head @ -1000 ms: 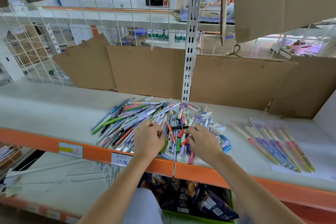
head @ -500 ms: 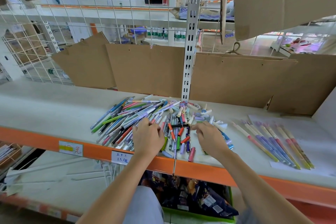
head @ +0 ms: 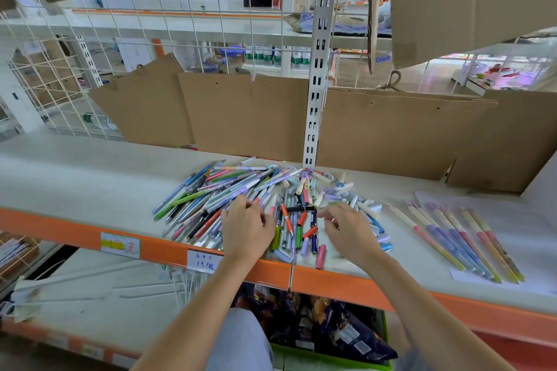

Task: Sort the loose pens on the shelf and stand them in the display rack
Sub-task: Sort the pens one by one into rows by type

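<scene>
Two hands over a pile of pens (head: 241, 193) on a shelf (head: 75, 178), left hand (head: 245, 227) loosely curled among pens, its grip unclear, right hand (head: 349, 230) fingers relaxed, grasping nothing.

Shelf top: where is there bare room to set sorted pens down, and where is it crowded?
Bare shelf runs left of the pen pile to the frame edge. A narrower bare strip lies between the loose caps and the row of long pens. The middle is crowded, where the left hand and right hand work.
</scene>
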